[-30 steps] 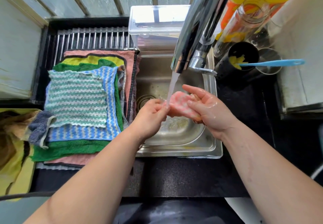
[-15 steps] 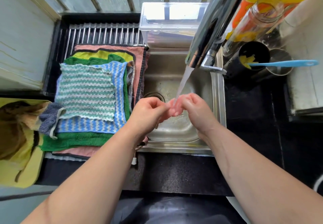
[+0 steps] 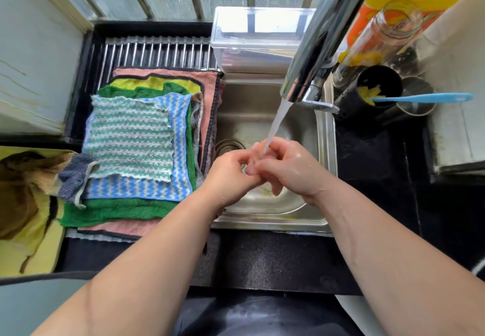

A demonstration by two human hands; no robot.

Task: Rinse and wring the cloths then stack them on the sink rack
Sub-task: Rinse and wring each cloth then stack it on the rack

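both hands are in the sink (image 3: 326,152) under the stream of water (image 3: 275,123) from the tap (image 3: 320,36). the left hand (image 3: 231,175) and right hand (image 3: 288,169) are pressed knuckle to knuckle, fingers curled in on each other, and i can see no cloth between them. the stack of cloths (image 3: 136,178) lies flat on the sink rack (image 3: 157,52) just left of the basin, a green-and-white striped cloth (image 3: 131,136) on top, blue, green, yellow and pink ones under it. to me the stacking looks about done and this is the hands being rinsed off. a crumpled yellow and brown cloth (image 3: 23,191) sits further left, off the rack; whether it belongs to the job i can't say. if it does, the next move is a reach across the stack to bring it under the tap; if not, shutting off the water.
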